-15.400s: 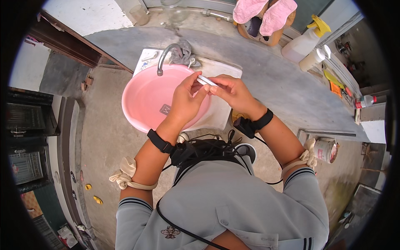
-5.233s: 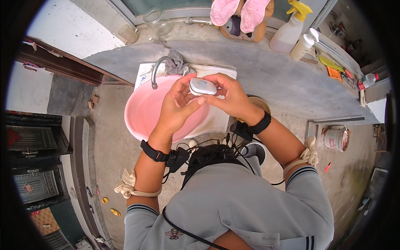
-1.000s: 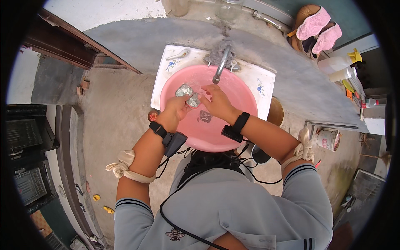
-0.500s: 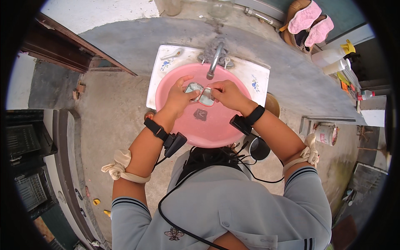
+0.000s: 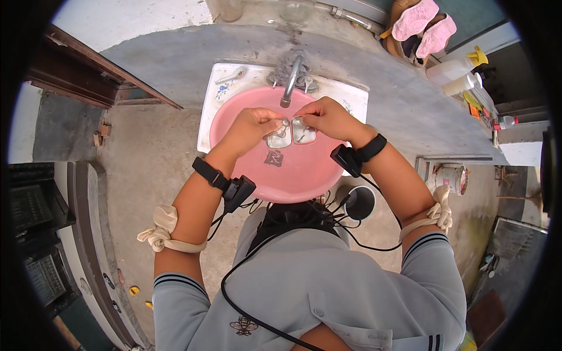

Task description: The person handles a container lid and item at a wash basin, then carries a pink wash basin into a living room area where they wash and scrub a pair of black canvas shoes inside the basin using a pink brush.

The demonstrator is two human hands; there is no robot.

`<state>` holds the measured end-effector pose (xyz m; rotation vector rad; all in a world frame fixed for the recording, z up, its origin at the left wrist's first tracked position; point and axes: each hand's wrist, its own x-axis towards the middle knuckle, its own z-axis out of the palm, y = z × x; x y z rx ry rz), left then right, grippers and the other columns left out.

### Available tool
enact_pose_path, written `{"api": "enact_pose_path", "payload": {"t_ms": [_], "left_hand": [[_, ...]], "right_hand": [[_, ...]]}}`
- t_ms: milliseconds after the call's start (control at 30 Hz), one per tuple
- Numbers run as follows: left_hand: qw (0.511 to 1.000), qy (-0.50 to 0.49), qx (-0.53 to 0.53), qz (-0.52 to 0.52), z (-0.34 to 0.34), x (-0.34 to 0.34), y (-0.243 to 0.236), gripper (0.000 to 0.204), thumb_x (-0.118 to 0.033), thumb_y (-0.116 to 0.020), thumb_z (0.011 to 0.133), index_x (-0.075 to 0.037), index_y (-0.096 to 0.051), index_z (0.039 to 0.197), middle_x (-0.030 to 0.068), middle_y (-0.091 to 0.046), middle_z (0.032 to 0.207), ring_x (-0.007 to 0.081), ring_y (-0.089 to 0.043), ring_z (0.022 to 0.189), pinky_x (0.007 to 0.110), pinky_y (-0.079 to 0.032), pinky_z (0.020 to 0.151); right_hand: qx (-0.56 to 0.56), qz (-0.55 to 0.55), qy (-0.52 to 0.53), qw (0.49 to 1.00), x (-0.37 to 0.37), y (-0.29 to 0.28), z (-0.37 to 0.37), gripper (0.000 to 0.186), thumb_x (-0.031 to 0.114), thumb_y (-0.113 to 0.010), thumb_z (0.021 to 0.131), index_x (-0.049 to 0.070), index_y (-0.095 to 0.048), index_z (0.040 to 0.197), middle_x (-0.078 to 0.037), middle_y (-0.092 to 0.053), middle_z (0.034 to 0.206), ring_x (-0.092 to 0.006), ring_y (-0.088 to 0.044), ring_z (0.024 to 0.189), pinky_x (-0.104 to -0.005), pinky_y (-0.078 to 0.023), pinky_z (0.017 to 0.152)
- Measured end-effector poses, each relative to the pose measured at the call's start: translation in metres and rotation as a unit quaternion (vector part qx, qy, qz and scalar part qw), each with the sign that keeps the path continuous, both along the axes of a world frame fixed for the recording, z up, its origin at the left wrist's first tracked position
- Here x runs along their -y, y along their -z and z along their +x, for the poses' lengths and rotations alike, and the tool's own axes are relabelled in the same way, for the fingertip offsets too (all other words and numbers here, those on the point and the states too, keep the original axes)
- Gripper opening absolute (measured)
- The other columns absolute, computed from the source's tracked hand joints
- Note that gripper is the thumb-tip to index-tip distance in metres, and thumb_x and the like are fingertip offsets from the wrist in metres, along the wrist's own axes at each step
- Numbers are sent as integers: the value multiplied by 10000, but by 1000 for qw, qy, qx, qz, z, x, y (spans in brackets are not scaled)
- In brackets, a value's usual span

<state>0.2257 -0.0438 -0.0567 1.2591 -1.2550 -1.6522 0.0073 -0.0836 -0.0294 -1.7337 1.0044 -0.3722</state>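
At the bottom of the frame is my grey shirt with a black cable running up it, and above that my two forearms reach toward the middle, each with a black wrist strap and a cream cloth tie near the elbow. Just above centre, my left hand [image 5: 249,126] has its fingers curled and pinched on the left edge of a small clear plastic container [image 5: 280,134]. My right hand [image 5: 328,119] is closed the same way on the right edge of the matching clear lid [image 5: 303,131]. The two pieces sit side by side, touching or nearly so, opened flat and wet-looking; I cannot tell whether they are hinged together.

Both pieces hang over the pink basin [image 5: 293,175], which fills the centre of the frame and has a small dark mark on its bottom. The basin sits in a white sink [image 5: 213,99] with blue flower prints at its corners. The metal tap [image 5: 291,85] stands at the sink's upper middle, its spout ending just above my hands.

Beyond lies a grey concrete counter [image 5: 398,99]. In the upper right of the frame are pink slippers [image 5: 424,26] and a white spray bottle [image 5: 453,69] with a yellow top.
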Motion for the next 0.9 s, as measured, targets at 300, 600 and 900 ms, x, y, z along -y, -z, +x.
{"api": "enact_pose_path", "payload": {"t_ms": [300, 600, 900], "left_hand": [[998, 7, 50, -26, -2, -3, 1, 104, -112, -656, 837, -9, -670, 844, 40, -654, 734, 81, -572, 655, 219, -447, 557], [951, -111, -250, 141, -11, -7, -12, 254, -189, -523, 940, -26, -538, 1134, 76, -575, 1092, 146, -568, 912, 290, -481, 789], [939, -201, -239, 144, -18, -8, -7, 308, -185, -585, 908, -27, -505, 1160, 55, -575, 1030, 159, -554, 929, 306, -469, 841]], "right_hand": [[-35, -28, 14, 999, -2, -15, 6, 198, 118, -585, 789, 20, -685, 928, -128, -650, 727, -178, -592, 638, -297, -468, 613], [37, -182, 129, 974, -13, -5, 20, 188, 77, -568, 809, 35, -679, 955, -172, -627, 738, -262, -599, 621, -333, -465, 588], [6, -196, 153, 969, -19, 4, 26, 174, 92, -612, 798, 14, -643, 950, -150, -640, 776, -247, -606, 635, -322, -488, 602]]}}
